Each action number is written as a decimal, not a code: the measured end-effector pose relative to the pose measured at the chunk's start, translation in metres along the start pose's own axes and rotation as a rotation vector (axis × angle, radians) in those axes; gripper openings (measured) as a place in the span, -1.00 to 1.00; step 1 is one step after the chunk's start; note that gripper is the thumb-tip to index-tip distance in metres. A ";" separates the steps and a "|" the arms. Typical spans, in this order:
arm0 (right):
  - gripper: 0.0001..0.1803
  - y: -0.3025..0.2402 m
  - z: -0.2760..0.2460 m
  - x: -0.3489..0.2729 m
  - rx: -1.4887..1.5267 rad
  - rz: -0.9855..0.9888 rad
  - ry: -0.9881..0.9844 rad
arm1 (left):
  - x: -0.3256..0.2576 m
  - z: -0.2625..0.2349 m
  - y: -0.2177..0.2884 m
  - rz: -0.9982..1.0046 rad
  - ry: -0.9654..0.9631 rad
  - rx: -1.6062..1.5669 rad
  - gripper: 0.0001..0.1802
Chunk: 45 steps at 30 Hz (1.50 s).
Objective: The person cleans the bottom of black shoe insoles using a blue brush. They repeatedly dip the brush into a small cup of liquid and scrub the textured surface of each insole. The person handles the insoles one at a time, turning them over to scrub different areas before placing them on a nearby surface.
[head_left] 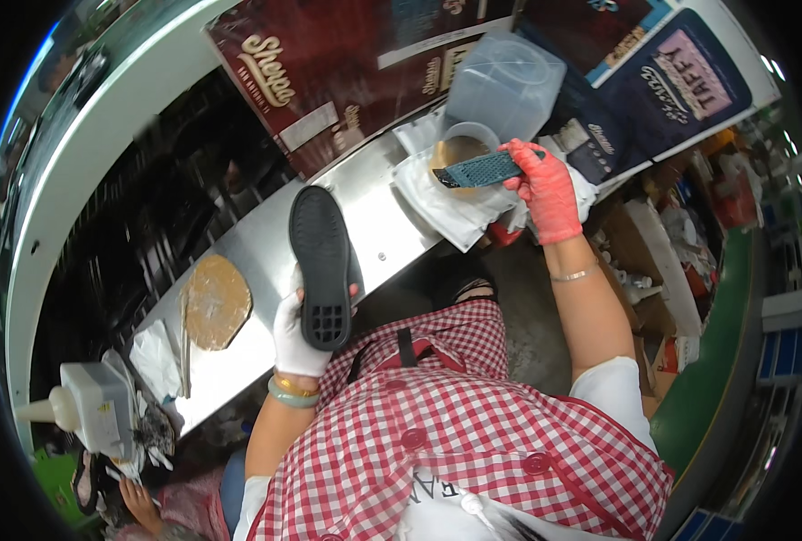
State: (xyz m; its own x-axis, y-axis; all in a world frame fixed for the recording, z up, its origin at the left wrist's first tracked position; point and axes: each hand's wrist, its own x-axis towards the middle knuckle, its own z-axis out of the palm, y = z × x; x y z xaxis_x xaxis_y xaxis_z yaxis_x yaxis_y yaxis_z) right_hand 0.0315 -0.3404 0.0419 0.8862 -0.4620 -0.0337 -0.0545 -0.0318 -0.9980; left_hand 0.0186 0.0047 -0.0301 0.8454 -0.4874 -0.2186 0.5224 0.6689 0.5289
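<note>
In my red-and-white checked apron, I work beside a metal bench. My left hand, in a white glove, grasps the grid-patterned end of a black shoe sole, its open face up and its far end pointing across the bench. Farther out, my right hand, gloved in coral, pinches a teal, dark-tipped strip, apparently a brush, in front of a translucent tub by a white cloth. A clear plastic container stands behind.

The step looks like loading the brush for coating the sole; the next move, I judge, calls for a steady left grip and the tip brought level over the sole without drips.

The strip and my hand cover part of the tub; its contents and any contact are unclear. My left palm is hidden beneath the sole, whose contact with the bench I cannot tell. The dark shapes beyond are indistinct.
</note>
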 end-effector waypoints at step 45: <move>-0.78 -0.047 0.118 -0.126 -0.042 0.051 -0.719 | -0.010 0.026 0.019 -0.188 -0.133 -0.257 -0.11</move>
State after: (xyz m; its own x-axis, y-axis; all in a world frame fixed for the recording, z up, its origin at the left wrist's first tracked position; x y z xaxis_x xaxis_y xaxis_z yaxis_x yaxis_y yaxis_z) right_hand -0.0237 -0.1763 0.0867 0.9647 0.2338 -0.1211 -0.1084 -0.0667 -0.9919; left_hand 0.0173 0.0075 0.0039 0.7183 -0.6734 -0.1746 0.6932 0.6716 0.2616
